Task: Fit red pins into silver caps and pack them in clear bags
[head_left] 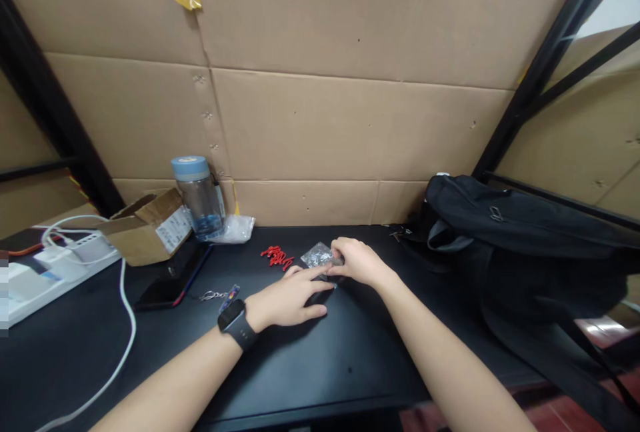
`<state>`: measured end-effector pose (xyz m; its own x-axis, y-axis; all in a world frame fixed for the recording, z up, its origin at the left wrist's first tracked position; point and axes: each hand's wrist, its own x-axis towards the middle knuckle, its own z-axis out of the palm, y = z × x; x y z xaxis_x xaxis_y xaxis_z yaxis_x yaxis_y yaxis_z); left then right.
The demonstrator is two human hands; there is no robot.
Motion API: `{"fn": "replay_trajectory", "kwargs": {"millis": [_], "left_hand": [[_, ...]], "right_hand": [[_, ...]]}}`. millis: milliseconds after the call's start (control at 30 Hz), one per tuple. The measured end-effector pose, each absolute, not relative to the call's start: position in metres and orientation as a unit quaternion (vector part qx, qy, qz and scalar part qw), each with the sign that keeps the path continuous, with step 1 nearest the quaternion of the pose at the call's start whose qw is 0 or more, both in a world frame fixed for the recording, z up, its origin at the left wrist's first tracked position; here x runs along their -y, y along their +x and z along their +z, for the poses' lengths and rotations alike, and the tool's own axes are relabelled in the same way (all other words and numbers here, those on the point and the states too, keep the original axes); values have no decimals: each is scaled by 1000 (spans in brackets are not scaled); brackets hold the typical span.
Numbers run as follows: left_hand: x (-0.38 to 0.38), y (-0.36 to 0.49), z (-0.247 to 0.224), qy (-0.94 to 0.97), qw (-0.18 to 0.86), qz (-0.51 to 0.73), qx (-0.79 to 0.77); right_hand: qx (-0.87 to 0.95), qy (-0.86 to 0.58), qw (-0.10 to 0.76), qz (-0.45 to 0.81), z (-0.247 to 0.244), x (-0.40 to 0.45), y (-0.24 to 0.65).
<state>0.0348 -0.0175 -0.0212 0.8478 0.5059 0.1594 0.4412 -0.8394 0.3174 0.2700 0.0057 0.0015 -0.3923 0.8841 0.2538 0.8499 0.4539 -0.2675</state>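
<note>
A small clear plastic bag [316,255] with shiny contents I cannot make out lies on the black table. My right hand [357,262] pinches its right side between thumb and fingers. Beside it, my left hand [295,299] is spread low over the table, fingertips reaching the bag's near edge and the right hand's fingers. A dark band with a watch [233,319] is on my left wrist. To the left of the bag is a small heap of red pieces [277,257], and a keychain [220,294] lies near the watch.
At the left are a phone [175,275], an opened cardboard box [143,232], a water bottle [200,202] and a white power strip [60,265] with a cable. A black backpack [525,239] fills the right side. Cardboard panels [320,125] stand behind the table.
</note>
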Motion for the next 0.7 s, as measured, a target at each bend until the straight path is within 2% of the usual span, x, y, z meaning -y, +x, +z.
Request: {"fn": "replay_trajectory", "kwargs": {"millis": [200, 333, 533, 700], "left_hand": [[18, 32, -22, 947, 116, 117, -276], [16, 32, -23, 943, 143, 95, -286], [13, 27, -21, 944, 156, 99, -274], [11, 23, -19, 943, 141, 103, -285]], "right_hand": [[860, -479, 145, 99, 2, -8, 284], [859, -474, 167, 98, -5, -13, 279], [812, -546, 204, 45, -12, -13, 259], [842, -488, 220, 68, -9, -13, 262]]}}
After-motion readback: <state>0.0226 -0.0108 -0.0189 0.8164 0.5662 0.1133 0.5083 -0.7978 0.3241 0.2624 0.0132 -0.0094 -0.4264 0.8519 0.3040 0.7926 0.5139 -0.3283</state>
